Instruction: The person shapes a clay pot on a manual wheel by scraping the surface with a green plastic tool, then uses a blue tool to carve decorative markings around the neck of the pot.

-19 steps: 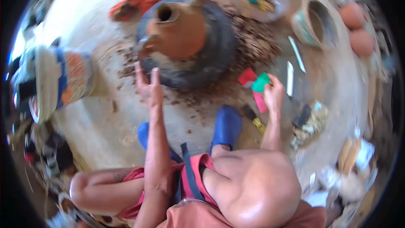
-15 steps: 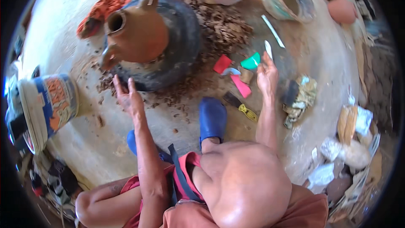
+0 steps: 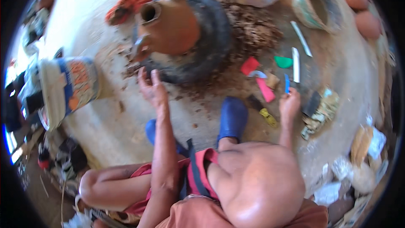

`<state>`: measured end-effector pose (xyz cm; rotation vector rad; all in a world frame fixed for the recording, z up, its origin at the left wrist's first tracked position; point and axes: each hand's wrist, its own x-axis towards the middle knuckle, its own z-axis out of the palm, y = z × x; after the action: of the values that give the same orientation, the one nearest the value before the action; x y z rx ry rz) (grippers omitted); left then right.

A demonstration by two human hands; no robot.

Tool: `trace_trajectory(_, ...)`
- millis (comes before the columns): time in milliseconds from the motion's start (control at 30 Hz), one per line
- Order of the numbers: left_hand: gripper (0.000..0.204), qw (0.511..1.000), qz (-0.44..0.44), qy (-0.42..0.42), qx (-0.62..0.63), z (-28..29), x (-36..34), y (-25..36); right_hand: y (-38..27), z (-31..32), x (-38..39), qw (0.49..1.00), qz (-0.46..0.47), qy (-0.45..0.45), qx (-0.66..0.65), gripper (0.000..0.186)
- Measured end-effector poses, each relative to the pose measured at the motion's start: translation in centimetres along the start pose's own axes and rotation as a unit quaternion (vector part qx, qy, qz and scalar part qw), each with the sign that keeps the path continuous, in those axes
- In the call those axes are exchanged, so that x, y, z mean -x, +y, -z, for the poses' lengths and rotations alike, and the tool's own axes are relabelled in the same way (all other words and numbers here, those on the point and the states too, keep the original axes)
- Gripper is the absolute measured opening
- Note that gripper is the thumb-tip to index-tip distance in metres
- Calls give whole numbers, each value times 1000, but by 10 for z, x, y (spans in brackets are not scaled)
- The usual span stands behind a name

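Note:
A brown clay pot (image 3: 177,29) with two handles stands on a dark round turntable (image 3: 211,55). Just below the pot's near handle, my left hand (image 3: 155,92) is held with its fingers apart and nothing in it. My right hand (image 3: 290,103), off to the right over the floor, pinches a small blue strip (image 3: 287,83) that sticks up past the fingertips. A white flat strip (image 3: 296,65) lies beyond that hand. Close by are a green half-round piece (image 3: 283,62), a red piece (image 3: 249,65), a pink strip (image 3: 265,90) and a brush-like tool with a yellow-wrapped handle (image 3: 268,117).
Clay shavings (image 3: 253,29) are heaped beside the turntable, with an orange cloth (image 3: 133,1) behind it. A white and blue bucket (image 3: 74,86) is at left. A tub (image 3: 301,6), a second white strip (image 3: 301,38) and a crumpled cloth (image 3: 321,112) lie at right.
My right hand has let go of the white strip, now on the floor, and has taken hold of the blue strip. The whole view has shifted; my left hand remains by the pot.

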<state>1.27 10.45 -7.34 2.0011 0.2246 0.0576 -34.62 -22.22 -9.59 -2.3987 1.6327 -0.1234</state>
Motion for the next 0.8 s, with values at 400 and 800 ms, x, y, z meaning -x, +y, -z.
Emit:
trace_trajectory(400, 50, 998, 56, -15, 27, 18, 12, 13, -180, 80, 0, 919, 237, -23, -314, 28)
trace_trajectory(800, 52, 973, -185, -57, 123, 16, 9, 101, -340, 87, 16, 802, 568, 37, -181, 39)
